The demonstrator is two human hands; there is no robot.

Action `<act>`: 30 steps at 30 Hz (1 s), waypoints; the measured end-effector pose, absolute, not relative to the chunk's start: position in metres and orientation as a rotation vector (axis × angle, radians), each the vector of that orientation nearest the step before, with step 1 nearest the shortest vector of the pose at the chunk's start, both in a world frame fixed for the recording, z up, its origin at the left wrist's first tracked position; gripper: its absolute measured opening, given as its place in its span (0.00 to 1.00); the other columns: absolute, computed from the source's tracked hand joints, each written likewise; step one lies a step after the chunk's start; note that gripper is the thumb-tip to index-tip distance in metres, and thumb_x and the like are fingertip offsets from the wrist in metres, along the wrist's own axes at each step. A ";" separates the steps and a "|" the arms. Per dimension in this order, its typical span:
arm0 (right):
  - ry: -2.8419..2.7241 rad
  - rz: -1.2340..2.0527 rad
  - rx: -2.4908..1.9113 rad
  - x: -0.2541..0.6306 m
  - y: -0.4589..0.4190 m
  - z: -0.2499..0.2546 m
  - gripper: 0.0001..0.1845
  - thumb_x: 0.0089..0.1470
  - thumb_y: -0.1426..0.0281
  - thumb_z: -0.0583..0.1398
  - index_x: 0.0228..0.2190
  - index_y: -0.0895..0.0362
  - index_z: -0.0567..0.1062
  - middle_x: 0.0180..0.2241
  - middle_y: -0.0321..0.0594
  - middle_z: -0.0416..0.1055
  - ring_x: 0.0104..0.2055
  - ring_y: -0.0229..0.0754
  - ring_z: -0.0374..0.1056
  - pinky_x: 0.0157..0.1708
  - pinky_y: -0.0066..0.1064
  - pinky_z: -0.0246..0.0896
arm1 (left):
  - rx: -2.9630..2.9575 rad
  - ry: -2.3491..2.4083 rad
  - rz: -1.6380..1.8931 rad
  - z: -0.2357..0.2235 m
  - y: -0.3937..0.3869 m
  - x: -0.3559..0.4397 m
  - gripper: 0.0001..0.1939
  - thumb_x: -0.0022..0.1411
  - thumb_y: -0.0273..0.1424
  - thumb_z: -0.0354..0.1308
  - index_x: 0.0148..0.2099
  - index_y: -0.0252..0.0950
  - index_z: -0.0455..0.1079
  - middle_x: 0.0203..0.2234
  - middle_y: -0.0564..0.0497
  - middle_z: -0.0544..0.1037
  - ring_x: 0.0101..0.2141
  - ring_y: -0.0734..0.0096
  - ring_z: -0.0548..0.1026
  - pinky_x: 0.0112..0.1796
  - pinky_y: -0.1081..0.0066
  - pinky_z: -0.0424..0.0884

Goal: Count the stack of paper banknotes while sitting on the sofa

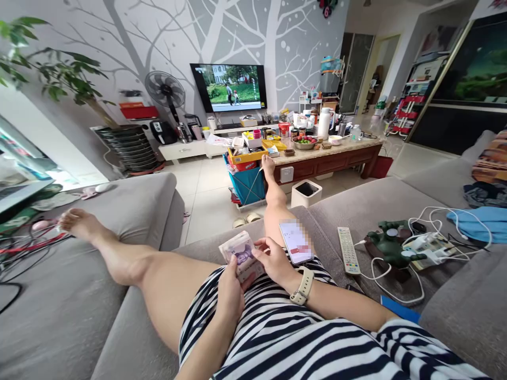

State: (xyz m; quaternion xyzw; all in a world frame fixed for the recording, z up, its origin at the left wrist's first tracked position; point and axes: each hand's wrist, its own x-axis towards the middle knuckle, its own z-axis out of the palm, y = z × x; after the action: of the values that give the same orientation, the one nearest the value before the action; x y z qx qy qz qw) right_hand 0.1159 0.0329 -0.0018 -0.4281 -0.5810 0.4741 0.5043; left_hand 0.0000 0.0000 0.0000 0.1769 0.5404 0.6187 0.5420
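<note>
A stack of banknotes, pale with a purple print on the top note, is held over my lap. My left hand grips the stack from below, its thumb lying across the face. At the upper right edge of the notes, my right hand pinches with thumb and forefinger; how many notes are between them I cannot tell. Just right of that hand, a phone with a lit, partly blurred screen rests on my thigh. A cream-coloured watch is on my right wrist.
On the sofa to my right lie a remote control, a dark green hand-shaped figure and tangled white cables. Ahead stand a crowded coffee table, a white bin and a television. Black cables lie at left.
</note>
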 end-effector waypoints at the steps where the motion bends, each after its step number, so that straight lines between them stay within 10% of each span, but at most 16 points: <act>1: -1.404 1.138 -1.031 0.118 0.035 -0.005 0.12 0.51 0.63 0.60 0.36 0.57 0.71 0.30 0.36 0.68 0.31 0.38 0.64 0.34 0.30 0.61 | 0.425 1.276 1.463 -0.002 -0.001 0.001 0.14 0.59 0.37 0.54 0.43 0.35 0.73 0.39 0.46 0.78 0.37 0.68 0.76 0.33 0.68 0.76; 12: -1.489 1.127 -1.013 0.121 0.040 -0.015 0.17 0.49 0.59 0.61 0.20 0.57 0.65 0.19 0.29 0.58 0.24 0.35 0.54 0.25 0.27 0.51 | 0.383 1.232 1.492 -0.002 -0.007 0.004 0.12 0.55 0.31 0.58 0.42 0.33 0.73 0.33 0.47 0.78 0.30 0.72 0.75 0.28 0.72 0.74; 30: -1.552 1.165 -0.822 0.123 0.024 0.003 0.10 0.55 0.64 0.57 0.28 0.57 0.71 0.24 0.33 0.65 0.27 0.36 0.60 0.29 0.26 0.56 | 0.305 1.190 1.486 -0.006 -0.006 -0.002 0.12 0.60 0.34 0.53 0.42 0.34 0.73 0.33 0.47 0.79 0.31 0.69 0.77 0.28 0.69 0.76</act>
State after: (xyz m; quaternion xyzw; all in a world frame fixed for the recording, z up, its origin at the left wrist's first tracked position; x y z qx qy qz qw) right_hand 0.1227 0.0239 0.0031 -0.3391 -0.6401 0.4806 0.4942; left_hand -0.0023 -0.0057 -0.0062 0.1299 0.5071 0.6333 0.5700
